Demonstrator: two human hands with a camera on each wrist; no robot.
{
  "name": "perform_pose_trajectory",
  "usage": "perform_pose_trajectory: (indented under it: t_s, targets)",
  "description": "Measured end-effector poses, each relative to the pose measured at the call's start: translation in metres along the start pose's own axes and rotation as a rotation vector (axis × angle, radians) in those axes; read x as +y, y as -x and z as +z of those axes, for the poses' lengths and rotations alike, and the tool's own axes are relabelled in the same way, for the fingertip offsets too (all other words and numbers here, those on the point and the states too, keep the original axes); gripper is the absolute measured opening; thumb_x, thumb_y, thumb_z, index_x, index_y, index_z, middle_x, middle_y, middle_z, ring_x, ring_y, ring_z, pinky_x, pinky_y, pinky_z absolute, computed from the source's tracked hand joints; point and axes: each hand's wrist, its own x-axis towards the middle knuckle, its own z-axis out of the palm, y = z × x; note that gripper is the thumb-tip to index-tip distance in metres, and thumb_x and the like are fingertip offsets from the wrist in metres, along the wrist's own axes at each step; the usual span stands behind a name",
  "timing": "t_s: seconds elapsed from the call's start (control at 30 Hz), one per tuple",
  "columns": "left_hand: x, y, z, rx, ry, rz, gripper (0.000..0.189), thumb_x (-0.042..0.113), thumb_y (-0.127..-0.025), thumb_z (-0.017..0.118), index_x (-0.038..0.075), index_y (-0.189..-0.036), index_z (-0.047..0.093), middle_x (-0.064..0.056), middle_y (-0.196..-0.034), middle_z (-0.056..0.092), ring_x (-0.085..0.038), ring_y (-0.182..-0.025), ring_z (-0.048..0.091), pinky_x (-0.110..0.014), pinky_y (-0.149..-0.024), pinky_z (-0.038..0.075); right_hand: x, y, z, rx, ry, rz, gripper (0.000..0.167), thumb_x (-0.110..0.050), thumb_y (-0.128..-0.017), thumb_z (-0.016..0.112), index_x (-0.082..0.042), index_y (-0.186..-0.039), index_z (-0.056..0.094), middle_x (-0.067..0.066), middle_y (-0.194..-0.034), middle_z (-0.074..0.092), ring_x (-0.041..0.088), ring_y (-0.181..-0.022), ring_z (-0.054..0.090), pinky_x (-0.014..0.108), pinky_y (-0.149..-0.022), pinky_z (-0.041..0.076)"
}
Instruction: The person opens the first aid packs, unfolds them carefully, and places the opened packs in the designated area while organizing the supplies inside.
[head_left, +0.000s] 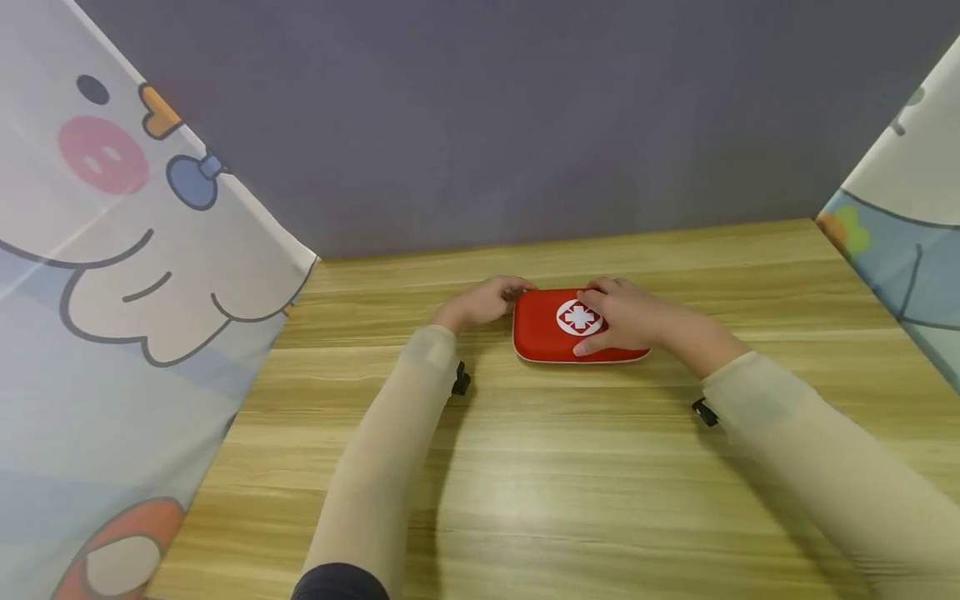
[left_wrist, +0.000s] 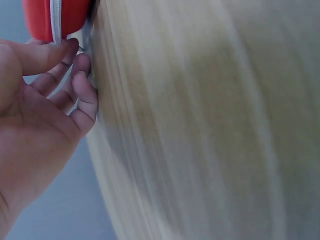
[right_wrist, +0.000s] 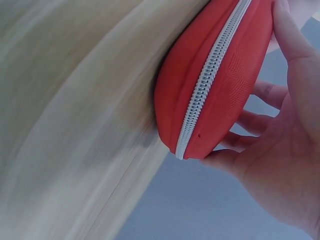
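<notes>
A red zippered first-aid case (head_left: 536,329) with a white cross emblem lies flat on the wooden table. My left hand (head_left: 486,302) is at its back left corner. Thumb and index finger pinch together by the end of the silvery zipper (left_wrist: 56,20) in the left wrist view; the zipper pull between them is mostly hidden. From the right, my right hand (head_left: 624,317) holds the case, its thumb on the top near the front and its fingers reaching over toward the back edge. The right wrist view shows the zipper along the side closed.
The wood-grain table (head_left: 525,467) reaches a grey wall (head_left: 510,125) at the back. Cartoon-printed cloth (head_left: 112,275) hangs on the left, with another printed cloth (head_left: 922,242) on the right. Dark wrist mounts (head_left: 461,380) show under both forearms.
</notes>
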Motion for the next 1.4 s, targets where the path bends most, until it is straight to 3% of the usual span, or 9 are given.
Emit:
perform_pose_trajectory:
  t_s: [0.1, 0.27, 0.47, 0.6, 0.8, 1.13, 1.27, 1.4]
  targets:
    - [-0.004, -0.006, -0.001, 0.004, 0.019, -0.002, 0.047, -0.007, -0.103, 0.048, 0.008, -0.145, 0.063, -0.012, -0.145, 0.066, -0.029, -0.140, 0.058, -0.045, -0.121, 0.046, 0.000, 0.001, -0.002, 0.000, -0.008, -0.001, 0.100, -0.061, -0.089, 0.079, 0.002, -0.158, 0.047, 0.032, -0.160, 0.042, 0.058, -0.145, 0.040, 0.068, -0.120, 0.038]
    - [-0.006, -0.010, -0.003, 0.032, -0.050, -0.020, 0.032, 0.001, -0.106, 0.052, 0.005, -0.131, 0.071, -0.012, -0.132, 0.072, -0.026, -0.126, 0.063, -0.040, -0.110, 0.052, 0.003, 0.002, 0.000, 0.002, -0.022, 0.002, 0.099, -0.060, -0.089, 0.080, 0.002, -0.158, 0.046, 0.032, -0.161, 0.040, 0.059, -0.146, 0.038, 0.068, -0.121, 0.037]
    - [-0.009, -0.009, -0.003, 0.116, -0.136, -0.017, 0.021, 0.009, -0.108, 0.058, 0.003, -0.116, 0.076, -0.013, -0.118, 0.074, -0.022, -0.107, 0.062, -0.034, -0.096, 0.053, 0.007, 0.001, 0.005, 0.014, -0.036, 0.005, 0.099, -0.058, -0.089, 0.081, 0.002, -0.158, 0.046, 0.031, -0.161, 0.040, 0.058, -0.146, 0.037, 0.067, -0.121, 0.037]
    - [-0.014, -0.007, -0.002, 0.164, -0.158, -0.025, 0.015, 0.009, -0.106, 0.063, 0.003, -0.104, 0.076, -0.013, -0.112, 0.074, -0.020, -0.099, 0.063, -0.031, -0.089, 0.053, 0.006, 0.004, 0.006, 0.013, -0.044, 0.005, 0.099, -0.059, -0.089, 0.080, 0.002, -0.159, 0.045, 0.032, -0.162, 0.038, 0.058, -0.146, 0.037, 0.067, -0.120, 0.038]
    - [-0.018, -0.004, -0.001, 0.182, -0.205, -0.021, 0.012, 0.011, -0.104, 0.066, 0.007, -0.094, 0.071, -0.009, -0.105, 0.072, -0.018, -0.093, 0.059, -0.032, -0.087, 0.051, 0.006, 0.006, 0.010, 0.005, -0.061, 0.019, 0.101, -0.061, -0.089, 0.079, 0.000, -0.161, 0.042, 0.032, -0.165, 0.034, 0.059, -0.149, 0.032, 0.068, -0.121, 0.036]
    - [-0.024, 0.009, -0.002, 0.152, -0.260, -0.017, 0.015, 0.007, -0.105, 0.062, 0.009, -0.090, 0.062, -0.010, -0.107, 0.070, -0.021, -0.093, 0.056, -0.035, -0.088, 0.050, 0.008, 0.004, 0.016, 0.031, -0.066, 0.011, 0.098, -0.059, -0.091, 0.078, -0.001, -0.161, 0.042, 0.031, -0.166, 0.033, 0.056, -0.152, 0.032, 0.068, -0.125, 0.032]
    - [-0.027, 0.020, -0.005, 0.105, -0.231, -0.002, 0.019, 0.009, -0.106, 0.063, 0.010, -0.087, 0.060, -0.009, -0.112, 0.071, -0.021, -0.104, 0.062, -0.038, -0.100, 0.052, 0.008, 0.003, 0.016, 0.034, -0.079, 0.011, 0.098, -0.058, -0.090, 0.079, 0.000, -0.161, 0.043, 0.031, -0.166, 0.033, 0.056, -0.153, 0.031, 0.068, -0.125, 0.031]
    - [-0.029, 0.032, -0.007, 0.022, -0.186, 0.052, 0.020, 0.009, -0.105, 0.065, 0.009, -0.086, 0.061, -0.006, -0.100, 0.068, -0.019, -0.096, 0.059, -0.035, -0.094, 0.050, 0.007, 0.003, 0.014, 0.042, -0.070, 0.017, 0.099, -0.060, -0.090, 0.078, 0.001, -0.160, 0.043, 0.032, -0.165, 0.035, 0.056, -0.152, 0.032, 0.068, -0.126, 0.030]
